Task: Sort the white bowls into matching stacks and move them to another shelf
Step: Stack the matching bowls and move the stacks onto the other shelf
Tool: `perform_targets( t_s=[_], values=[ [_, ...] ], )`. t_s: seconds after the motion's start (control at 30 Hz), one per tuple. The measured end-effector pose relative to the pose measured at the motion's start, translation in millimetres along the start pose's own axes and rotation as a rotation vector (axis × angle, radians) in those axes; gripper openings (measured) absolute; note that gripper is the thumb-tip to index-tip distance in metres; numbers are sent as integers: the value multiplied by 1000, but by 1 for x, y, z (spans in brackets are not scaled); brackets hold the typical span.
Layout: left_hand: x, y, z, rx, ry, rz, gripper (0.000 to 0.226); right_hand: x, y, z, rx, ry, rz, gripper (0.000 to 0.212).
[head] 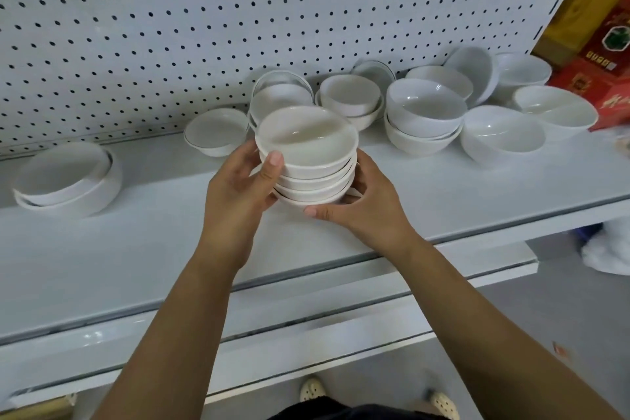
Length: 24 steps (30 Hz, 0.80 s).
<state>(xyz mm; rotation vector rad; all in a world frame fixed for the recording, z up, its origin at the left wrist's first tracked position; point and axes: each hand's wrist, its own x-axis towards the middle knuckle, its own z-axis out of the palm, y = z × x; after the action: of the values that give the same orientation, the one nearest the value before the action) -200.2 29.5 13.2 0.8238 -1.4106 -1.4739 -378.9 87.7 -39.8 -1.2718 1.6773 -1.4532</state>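
Glazed white ceramic: stack of small bowls (308, 160) held just above the shelf (136, 235). Left hand (238, 187) and right hand (368, 208) fingers clamp opposite sides. Probably slippery, brittle, top-heavy; support the base.

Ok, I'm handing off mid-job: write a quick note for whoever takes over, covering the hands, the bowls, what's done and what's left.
Left hand: gripping the left side of the stack of small white bowls, thumb on the top rim.
Right hand: cupping the stack's right side and base.
The stack is held just over the top shelf; I cannot tell if it still touches.
Done: one matching stack of shallow bowls gathered.
Left: move this stack to another shelf. Still unsorted against the pegboard: the deep bowls at right, the shallow bowls behind the stack, the two wide dishes at far left.
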Motion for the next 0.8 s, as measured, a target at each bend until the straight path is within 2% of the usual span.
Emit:
perform_targets(
  t_s=[0.17, 0.37, 0.8],
  values=[
    [-29, -6, 45, -39, -24, 14, 41, -33, -4, -51, -10, 30, 1, 103],
    [-57, -17, 137, -37, -113, -11, 45, -91, 4, -148, -2, 149, 36, 102],
    [-154, -60, 432, -91, -487, -97, 60, -253, 47, -420, -122, 494, 130, 111]
  ],
)
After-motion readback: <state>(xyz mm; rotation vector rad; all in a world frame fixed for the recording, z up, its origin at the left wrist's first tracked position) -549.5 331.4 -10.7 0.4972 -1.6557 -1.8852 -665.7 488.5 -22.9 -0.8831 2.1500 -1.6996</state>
